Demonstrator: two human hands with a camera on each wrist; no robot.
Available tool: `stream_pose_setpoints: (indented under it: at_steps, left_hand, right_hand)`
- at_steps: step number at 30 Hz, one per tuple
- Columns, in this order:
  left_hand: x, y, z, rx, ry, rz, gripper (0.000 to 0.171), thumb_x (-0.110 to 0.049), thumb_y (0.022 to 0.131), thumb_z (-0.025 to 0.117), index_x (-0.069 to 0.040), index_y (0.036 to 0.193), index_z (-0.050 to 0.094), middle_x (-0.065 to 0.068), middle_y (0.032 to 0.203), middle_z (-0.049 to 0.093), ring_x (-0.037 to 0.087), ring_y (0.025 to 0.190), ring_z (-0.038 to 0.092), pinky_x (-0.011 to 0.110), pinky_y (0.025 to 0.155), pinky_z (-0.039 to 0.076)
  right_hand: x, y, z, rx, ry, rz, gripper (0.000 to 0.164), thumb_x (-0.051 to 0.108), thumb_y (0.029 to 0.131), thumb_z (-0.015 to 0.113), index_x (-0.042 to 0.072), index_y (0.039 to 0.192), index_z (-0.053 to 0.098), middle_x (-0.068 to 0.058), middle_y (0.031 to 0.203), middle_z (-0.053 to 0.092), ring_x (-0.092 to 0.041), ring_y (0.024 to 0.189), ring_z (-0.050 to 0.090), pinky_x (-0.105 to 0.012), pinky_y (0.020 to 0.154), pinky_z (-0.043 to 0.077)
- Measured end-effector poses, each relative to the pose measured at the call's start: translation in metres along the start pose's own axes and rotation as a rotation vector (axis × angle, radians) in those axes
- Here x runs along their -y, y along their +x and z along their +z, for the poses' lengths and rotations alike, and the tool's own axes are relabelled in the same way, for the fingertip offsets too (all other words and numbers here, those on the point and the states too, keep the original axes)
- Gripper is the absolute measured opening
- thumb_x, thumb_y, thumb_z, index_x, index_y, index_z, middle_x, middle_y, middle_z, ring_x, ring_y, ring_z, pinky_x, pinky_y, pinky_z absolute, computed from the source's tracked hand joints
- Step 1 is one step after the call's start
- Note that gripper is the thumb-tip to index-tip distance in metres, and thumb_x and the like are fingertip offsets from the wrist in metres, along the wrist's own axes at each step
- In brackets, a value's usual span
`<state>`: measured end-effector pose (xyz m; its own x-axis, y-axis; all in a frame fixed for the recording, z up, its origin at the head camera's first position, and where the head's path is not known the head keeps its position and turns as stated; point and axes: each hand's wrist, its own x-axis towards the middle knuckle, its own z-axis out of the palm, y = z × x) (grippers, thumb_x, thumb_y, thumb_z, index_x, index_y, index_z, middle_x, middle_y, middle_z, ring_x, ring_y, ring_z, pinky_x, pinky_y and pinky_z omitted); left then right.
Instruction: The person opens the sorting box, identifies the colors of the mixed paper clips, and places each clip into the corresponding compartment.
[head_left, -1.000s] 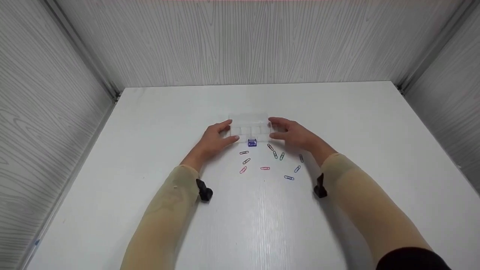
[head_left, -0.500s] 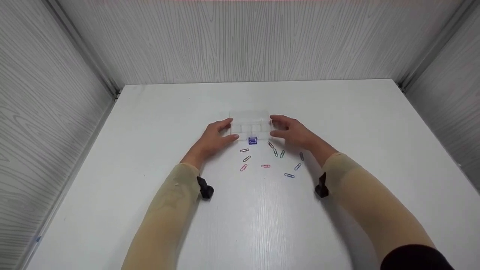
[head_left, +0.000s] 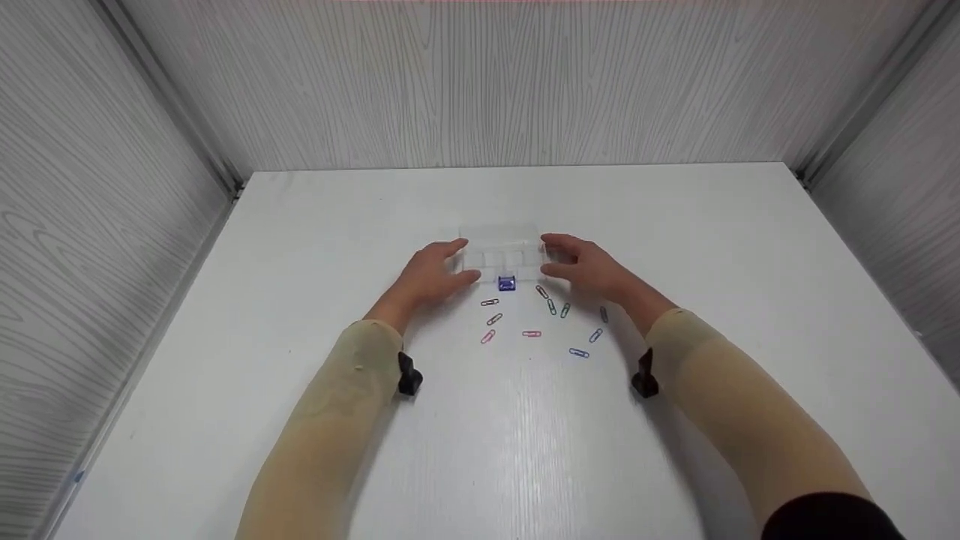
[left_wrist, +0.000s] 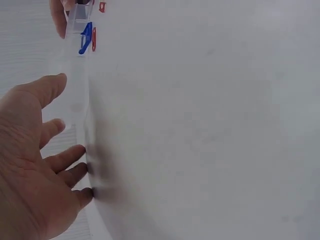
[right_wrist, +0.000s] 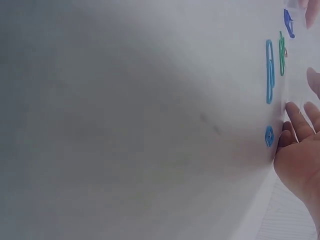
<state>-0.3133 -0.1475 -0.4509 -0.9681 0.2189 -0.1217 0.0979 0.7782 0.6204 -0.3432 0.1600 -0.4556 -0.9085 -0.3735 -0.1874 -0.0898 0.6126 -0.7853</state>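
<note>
A clear plastic compartment box (head_left: 495, 259) lies on the white table with its transparent lid (head_left: 499, 235) open toward the back. A blue latch (head_left: 507, 283) sits at the middle of its front edge. My left hand (head_left: 430, 276) is at the box's left end, thumb and fingers spread and loosely bent. At the right end is my right hand (head_left: 592, 268), thumb and forefinger tips at the box's side. Whether the fingertips press on the plastic is hard to tell. Several paper clips lie in front, among them a pink one (head_left: 532, 334), a green one (head_left: 551, 307) and a blue one (head_left: 579, 352).
The white tabletop (head_left: 480, 450) carries the box and clips. A grey wood-grain panel (head_left: 480, 82) stands at the back, with similar side walls at left (head_left: 82, 225) and right (head_left: 900, 210). Black wrist cameras (head_left: 409, 377) are strapped to both sleeves.
The hands, box and paper clips keep nearly the same places. Only a slight shift of the whole head view shows.
</note>
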Motion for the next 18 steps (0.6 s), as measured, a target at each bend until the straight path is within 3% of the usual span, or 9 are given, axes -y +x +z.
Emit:
stream_pose_setpoints:
  at_steps: [9, 18]
  left_hand:
    - [-0.006, 0.002, -0.003, 0.03, 0.033, -0.036, 0.077, -0.052, 0.101, 0.065, -0.024, 0.167, 0.038, 0.01, 0.169, 0.038, 0.033, 0.159, 0.027, 0.051, 0.129, 0.02]
    - [-0.004, 0.003, -0.004, 0.02, 0.016, -0.048, 0.077, -0.052, 0.099, 0.068, -0.025, 0.166, 0.041, 0.01, 0.167, 0.042, 0.032, 0.158, 0.031, 0.051, 0.128, 0.023]
  right_hand:
    - [0.002, -0.003, -0.003, -0.017, -0.026, 0.009, 0.071, 0.04, 0.103, 0.071, 0.029, 0.165, 0.04, 0.001, 0.167, 0.043, -0.024, 0.156, 0.034, -0.047, 0.128, 0.026]
    - [0.008, -0.023, -0.023, -0.134, -0.115, -0.097, 0.061, 0.031, 0.105, 0.068, 0.015, 0.16, 0.049, -0.007, 0.159, 0.053, -0.029, 0.147, 0.047, -0.048, 0.122, 0.037]
